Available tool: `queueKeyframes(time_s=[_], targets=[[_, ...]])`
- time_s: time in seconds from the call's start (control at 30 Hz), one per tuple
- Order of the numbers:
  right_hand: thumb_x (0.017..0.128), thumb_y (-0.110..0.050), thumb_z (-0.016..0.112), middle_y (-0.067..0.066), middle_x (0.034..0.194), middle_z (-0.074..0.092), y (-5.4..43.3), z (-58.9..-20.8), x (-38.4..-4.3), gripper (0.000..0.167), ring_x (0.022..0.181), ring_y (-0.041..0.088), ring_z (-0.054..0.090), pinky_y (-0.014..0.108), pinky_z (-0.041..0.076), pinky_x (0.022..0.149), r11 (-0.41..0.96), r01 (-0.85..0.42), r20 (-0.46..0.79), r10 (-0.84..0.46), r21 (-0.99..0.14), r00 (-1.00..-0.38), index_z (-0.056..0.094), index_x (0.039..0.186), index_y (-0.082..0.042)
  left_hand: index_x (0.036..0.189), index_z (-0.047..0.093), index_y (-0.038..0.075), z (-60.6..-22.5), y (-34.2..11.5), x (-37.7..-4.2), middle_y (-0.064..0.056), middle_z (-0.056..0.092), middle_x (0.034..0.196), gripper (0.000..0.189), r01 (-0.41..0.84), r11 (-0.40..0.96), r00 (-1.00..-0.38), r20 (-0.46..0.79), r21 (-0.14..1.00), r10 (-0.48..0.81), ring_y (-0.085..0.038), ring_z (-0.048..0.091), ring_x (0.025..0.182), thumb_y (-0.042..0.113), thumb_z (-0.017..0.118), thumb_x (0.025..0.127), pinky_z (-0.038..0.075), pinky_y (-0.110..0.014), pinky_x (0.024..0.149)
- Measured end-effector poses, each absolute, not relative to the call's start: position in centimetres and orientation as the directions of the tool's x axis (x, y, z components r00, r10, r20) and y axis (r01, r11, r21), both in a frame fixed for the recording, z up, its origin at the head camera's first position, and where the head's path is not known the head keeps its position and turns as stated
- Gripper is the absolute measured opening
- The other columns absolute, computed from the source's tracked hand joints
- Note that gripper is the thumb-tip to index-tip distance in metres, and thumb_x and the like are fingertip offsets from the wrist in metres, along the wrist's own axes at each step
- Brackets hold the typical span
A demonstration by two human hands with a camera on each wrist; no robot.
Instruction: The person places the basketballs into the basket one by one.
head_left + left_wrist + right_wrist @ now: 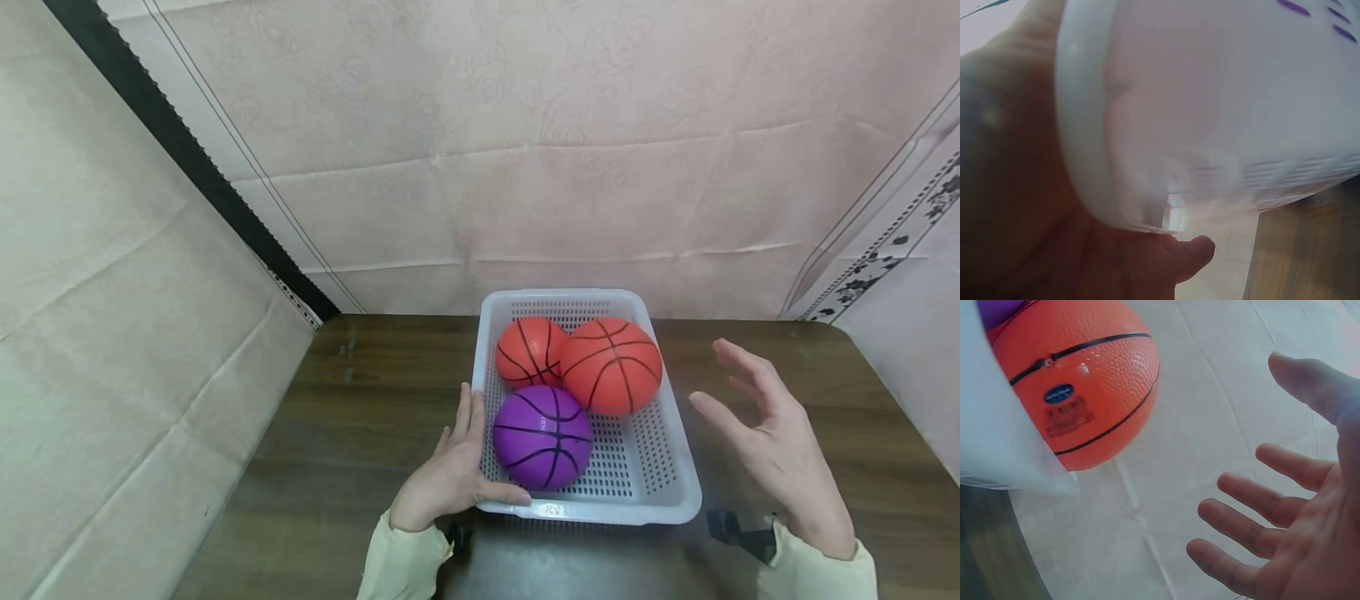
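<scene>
A white plastic basket (667,467) stands on the table, with perforated sides and bottom. Inside lie a purple ball (542,437) at the front left, a smaller orange ball (528,350) behind it and a larger orange ball (612,367) at the right. My left hand (450,479) rests against the front left corner of the basket, its straight fingers along the left side and the thumb along the front rim. To the right of the basket, my right hand (780,442) hovers apart from it, fingers spread and holding nothing; the right wrist view shows its palm near the larger orange ball (1094,381).
The brown wood-grain table (360,433) reaches back to a pale cloth wall (525,200). More cloth (135,350) hangs at the left, and a cloth with a black floral border (870,275) hangs at the right.
</scene>
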State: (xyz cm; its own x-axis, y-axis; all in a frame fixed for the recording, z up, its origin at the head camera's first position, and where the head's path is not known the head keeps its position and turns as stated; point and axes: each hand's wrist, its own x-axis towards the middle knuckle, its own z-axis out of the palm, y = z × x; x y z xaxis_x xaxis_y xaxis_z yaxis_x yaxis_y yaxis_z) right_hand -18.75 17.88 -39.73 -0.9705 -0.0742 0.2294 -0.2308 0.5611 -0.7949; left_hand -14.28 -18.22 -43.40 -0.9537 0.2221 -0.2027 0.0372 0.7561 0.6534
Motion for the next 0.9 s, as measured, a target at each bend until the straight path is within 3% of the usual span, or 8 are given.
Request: queueKeyframes(time_s=[0.1, 0.2, 0.27, 0.5, 0.73, 0.9], targets=[[0.089, -0.032, 0.071, -0.009, 0.150, 0.039, 17.92, -39.80, -18.72, 0.072, 0.127, 0.032, 0.045, 0.035, 0.043, 0.088, 0.568, -0.228, 0.216, -0.090, -0.791, -0.972, 0.033, 0.149, -0.040, 0.154, -0.015, 0.010, -43.44, -18.26, -14.26, 0.000, -0.034, 0.154, 0.141, 0.046, 0.758, -0.954, -0.196, 0.651, 0.226, -0.032, -0.001, 0.146, 0.057, 0.084, 0.065, 0.008, -0.063, 0.112], [0.090, -0.033, 0.071, -0.008, 0.151, 0.039, 17.89, -39.86, -18.75, 0.071, 0.127, 0.036, 0.044, 0.053, 0.041, 0.089, 0.559, -0.229, 0.206, -0.104, -0.797, -0.973, 0.033, 0.149, -0.041, 0.154, -0.014, 0.010, -43.46, -18.26, -14.26, 0.000, -0.034, 0.154, 0.141, 0.044, 0.755, -0.954, -0.196, 0.654, 0.225, -0.032, -0.002, 0.146, 0.056, 0.084, 0.064, 0.008, -0.062, 0.112], [0.090, -0.034, 0.070, -0.008, 0.150, 0.040, 17.88, -39.88, -18.76, 0.070, 0.128, 0.036, 0.043, 0.058, 0.039, 0.089, 0.556, -0.232, 0.205, -0.111, -0.798, -0.972, 0.033, 0.149, -0.041, 0.154, -0.014, 0.010, -43.44, -18.25, -14.27, -0.001, -0.034, 0.154, 0.141, 0.042, 0.754, -0.954, -0.196, 0.656, 0.225, -0.031, -0.002, 0.146, 0.056, 0.085, 0.064, 0.008, -0.062, 0.112], [0.091, -0.036, 0.069, -0.006, 0.145, 0.047, 17.71, -39.94, -18.76, 0.069, 0.128, 0.030, 0.041, 0.056, 0.038, 0.089, 0.558, -0.238, 0.187, -0.148, -0.795, -0.971, 0.032, 0.148, -0.044, 0.154, -0.014, 0.009, -43.34, -18.19, -14.25, -0.002, -0.033, 0.155, 0.141, 0.040, 0.753, -0.954, -0.198, 0.657, 0.224, -0.032, -0.002, 0.146, 0.055, 0.085, 0.064, 0.008, -0.062, 0.112], [0.091, -0.033, 0.069, -0.009, 0.142, 0.050, 17.53, -39.94, -18.78, 0.068, 0.138, 0.012, 0.031, 0.061, 0.034, 0.095, 0.511, -0.258, 0.156, -0.235, -0.820, -0.959, 0.033, 0.148, -0.044, 0.154, -0.013, 0.009, -43.31, -18.19, -14.23, -0.002, -0.033, 0.155, 0.140, 0.040, 0.754, -0.955, -0.197, 0.656, 0.222, -0.032, 0.000, 0.146, 0.055, 0.084, 0.065, 0.009, -0.062, 0.112], [0.090, -0.034, 0.070, -0.009, 0.142, 0.050, 17.34, -40.05, -18.79, 0.069, 0.138, 0.011, 0.032, 0.059, 0.035, 0.095, 0.523, -0.262, 0.148, -0.249, -0.811, -0.957, 0.032, 0.147, -0.045, 0.154, -0.014, 0.009, -43.33, -18.19, -14.20, -0.002, -0.033, 0.155, 0.142, 0.043, 0.758, -0.956, -0.195, 0.651, 0.221, -0.029, -0.002, 0.146, 0.057, 0.084, 0.064, 0.009, -0.060, 0.113]])
